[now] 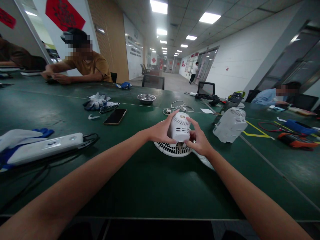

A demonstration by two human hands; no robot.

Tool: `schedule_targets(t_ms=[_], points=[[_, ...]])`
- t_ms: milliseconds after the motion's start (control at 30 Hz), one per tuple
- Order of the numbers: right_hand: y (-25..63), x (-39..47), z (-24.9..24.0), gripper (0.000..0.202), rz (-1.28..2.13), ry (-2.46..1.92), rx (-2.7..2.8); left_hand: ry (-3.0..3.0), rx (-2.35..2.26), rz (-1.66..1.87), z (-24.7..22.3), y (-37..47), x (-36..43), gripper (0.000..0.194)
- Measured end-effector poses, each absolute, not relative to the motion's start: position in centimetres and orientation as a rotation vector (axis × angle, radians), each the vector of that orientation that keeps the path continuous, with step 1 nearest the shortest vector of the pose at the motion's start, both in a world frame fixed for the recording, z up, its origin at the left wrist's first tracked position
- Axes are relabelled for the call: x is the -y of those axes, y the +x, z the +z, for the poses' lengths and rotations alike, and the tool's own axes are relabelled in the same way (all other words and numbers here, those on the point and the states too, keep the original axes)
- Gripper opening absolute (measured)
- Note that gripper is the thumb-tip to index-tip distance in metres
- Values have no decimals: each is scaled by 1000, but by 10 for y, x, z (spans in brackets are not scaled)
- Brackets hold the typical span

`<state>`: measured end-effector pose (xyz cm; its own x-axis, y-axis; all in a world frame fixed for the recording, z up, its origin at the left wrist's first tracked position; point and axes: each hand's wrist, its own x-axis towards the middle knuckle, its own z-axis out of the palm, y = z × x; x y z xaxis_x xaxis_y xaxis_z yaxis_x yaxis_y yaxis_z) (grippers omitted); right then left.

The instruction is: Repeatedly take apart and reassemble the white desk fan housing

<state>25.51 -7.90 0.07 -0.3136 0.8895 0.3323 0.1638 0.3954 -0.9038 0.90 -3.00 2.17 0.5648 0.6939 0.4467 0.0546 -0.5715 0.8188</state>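
Over a grille [170, 149] — gripping a housing [180, 129] between left fingers [170, 117] and right fingers [194, 123], with a cable [184, 109] just beyond them.

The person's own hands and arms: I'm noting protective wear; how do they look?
The ungloved left hand and ungloved right hand join a sleeveless left forearm and sleeveless right forearm, both tapering forwards. No markings show; finger details are too blurred to tell.

Room is lit by rectangular ceiling panels [210, 18]. Grey floor [175, 81] is flanked by white wall [232, 56] right, wood-look panel [107, 36] left. Dark-backed chairs [153, 82] are parked beyond green table [150, 193].
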Motion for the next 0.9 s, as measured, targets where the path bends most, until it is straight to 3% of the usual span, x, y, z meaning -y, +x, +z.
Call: schedule_targets(t_ms=[267,533,633,767,900], points=[[255,78,4,90,981,-976,1709,2013,-666,1045,21,13,35,95],[255,80,8,90,827,-1019,1871,2212,-601,1004,15,5,24,102],[253,80,6,96,758,-1060,1822,2255,-705,990,18,-4,16,95],[256,75,4,96,671,-1104,1784,2006,-1553,1290,16,-48,-12,70],[260,69,3,95,565,-1096,1900,1642,-2454,978,-2,-119,-41,81]])
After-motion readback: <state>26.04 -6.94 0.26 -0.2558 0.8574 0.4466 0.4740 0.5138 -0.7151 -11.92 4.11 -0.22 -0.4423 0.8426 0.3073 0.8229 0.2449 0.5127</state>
